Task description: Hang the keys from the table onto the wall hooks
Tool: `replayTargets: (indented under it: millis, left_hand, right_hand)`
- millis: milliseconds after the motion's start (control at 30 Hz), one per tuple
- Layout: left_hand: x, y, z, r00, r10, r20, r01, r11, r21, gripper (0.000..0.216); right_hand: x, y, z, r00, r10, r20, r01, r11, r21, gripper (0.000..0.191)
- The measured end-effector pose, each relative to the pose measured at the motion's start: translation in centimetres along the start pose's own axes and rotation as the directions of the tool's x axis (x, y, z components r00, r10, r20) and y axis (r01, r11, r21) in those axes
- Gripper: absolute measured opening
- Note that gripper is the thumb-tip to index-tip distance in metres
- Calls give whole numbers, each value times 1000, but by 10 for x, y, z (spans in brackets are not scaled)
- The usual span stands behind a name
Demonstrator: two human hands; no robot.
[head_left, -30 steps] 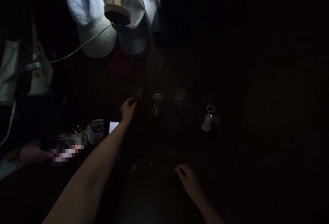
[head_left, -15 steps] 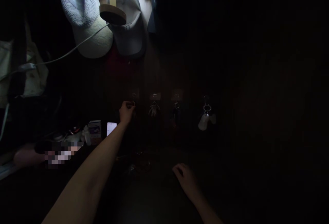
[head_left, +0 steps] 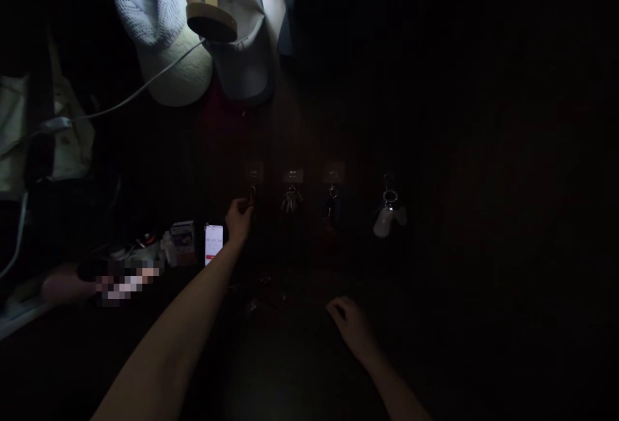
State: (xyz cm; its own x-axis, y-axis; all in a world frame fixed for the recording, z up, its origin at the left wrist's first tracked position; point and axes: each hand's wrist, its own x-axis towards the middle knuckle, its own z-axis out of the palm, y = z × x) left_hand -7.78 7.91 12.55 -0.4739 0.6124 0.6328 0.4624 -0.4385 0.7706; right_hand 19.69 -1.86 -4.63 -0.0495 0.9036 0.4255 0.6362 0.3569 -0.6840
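Observation:
My left hand [head_left: 239, 220] is closed in a pinch at the leftmost of a row of hooks. Directly above its fingertips a small metal keyring [head_left: 253, 190] hangs; what lies between the fingers is too dark to make out. To the right hang a bunch of keys [head_left: 291, 200], another keyring with a dark piece [head_left: 333, 196], and a ring with a pale tag [head_left: 384, 221]. Lower down, my right hand [head_left: 352, 325] rests over the dark table [head_left: 285, 369], fingers curled against the thumb with nothing visible in them.
Caps [head_left: 176, 73] hang above, behind a lamp with a round wooden base [head_left: 211, 21] and white cable [head_left: 140, 90]. A lit phone [head_left: 213, 244] stands left of my left forearm, beside a small box [head_left: 184, 242] and a bottle [head_left: 169, 248]. Small shiny things [head_left: 254, 307] lie on the table.
My left hand has dropped slightly below the leftmost hook, and the keyring above its fingers shows more clearly. The view has shifted a little; my right hand keeps its curled pose.

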Motion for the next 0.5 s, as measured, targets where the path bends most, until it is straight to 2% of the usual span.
replayTargets:
  millis: [500]
  left_hand:
    - [-52, -32, -25, 971, -143, 193, 159, 985, -71, 18]
  right_hand:
    - [-1, 1, -2, 999, 4, 37, -4, 1000, 6, 28]
